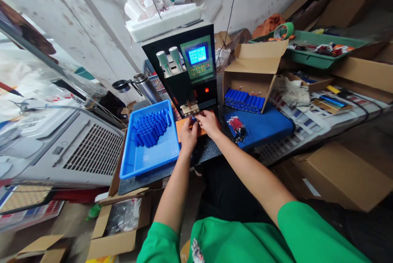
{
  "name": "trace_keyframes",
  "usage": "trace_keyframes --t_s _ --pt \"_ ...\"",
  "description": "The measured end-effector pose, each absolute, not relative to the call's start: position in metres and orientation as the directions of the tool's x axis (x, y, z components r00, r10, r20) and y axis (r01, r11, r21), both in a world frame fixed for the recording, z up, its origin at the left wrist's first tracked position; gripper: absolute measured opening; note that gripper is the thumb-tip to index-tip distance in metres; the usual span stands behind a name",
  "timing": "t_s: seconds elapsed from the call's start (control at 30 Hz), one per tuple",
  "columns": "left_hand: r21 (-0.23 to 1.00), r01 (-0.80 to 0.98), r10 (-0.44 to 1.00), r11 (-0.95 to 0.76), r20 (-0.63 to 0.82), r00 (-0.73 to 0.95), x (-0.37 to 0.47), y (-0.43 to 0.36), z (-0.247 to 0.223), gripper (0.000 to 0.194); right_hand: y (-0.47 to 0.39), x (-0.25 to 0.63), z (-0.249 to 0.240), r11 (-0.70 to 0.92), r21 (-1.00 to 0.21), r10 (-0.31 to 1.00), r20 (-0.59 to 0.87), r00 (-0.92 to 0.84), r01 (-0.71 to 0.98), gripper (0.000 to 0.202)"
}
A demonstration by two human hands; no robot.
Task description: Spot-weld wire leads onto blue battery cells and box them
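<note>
Both hands meet at the electrodes (190, 108) of a black spot welder (201, 87) with a lit blue screen. My left hand (188, 134) is closed around a blue battery cell (193, 119), mostly hidden by the fingers. My right hand (208, 123) pinches close beside it, at the cell's electrode end; what its fingertips hold is too small to make out. Left of the hands, a blue tray (150, 159) carries many upright blue cells (149, 130). Right of them, a bundle of red and black wire leads (236, 127) lies on a blue surface (270, 128).
An open cardboard box (251, 66) with stacked blue cells stands right of the welder. Behind the tray are a steel flask (147, 87) and a mug (121, 87). A white foam tray (166, 19) rests on the welder. Farther right is a green tray (328, 59).
</note>
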State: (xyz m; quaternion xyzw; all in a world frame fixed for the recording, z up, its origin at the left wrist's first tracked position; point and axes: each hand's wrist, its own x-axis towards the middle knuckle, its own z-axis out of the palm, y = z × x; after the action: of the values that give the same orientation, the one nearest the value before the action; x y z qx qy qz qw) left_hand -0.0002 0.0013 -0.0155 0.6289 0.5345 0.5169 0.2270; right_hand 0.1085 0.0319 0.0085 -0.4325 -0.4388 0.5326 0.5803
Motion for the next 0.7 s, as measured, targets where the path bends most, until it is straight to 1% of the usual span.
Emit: trace_keyframes --t_s 0.1,0.27,0.53,0.7 --pt "0.840 0.434 0.909 -0.325 0.404 -0.102 0.000 0.001 -0.016 0.027 0.031 0.110 0.011 0.030 -0.958 0.998 0.015 0.054 -0.284 0.022" --pt "0.841 0.437 0.912 -0.318 0.398 -0.104 -0.001 0.001 -0.017 0.028 0.030 0.114 0.017 -0.024 -0.944 1.000 -0.025 -0.003 -0.330 0.018" --pt "0.838 0.443 0.910 -0.319 0.402 -0.105 0.000 0.000 -0.015 0.026 0.030 0.115 0.020 -0.049 -0.942 0.999 -0.045 -0.021 -0.332 0.019" --pt "0.835 0.463 0.911 -0.297 0.393 -0.125 0.000 -0.002 -0.014 0.028 0.029 0.115 0.018 -0.028 -0.951 1.000 -0.027 -0.009 -0.309 0.021"
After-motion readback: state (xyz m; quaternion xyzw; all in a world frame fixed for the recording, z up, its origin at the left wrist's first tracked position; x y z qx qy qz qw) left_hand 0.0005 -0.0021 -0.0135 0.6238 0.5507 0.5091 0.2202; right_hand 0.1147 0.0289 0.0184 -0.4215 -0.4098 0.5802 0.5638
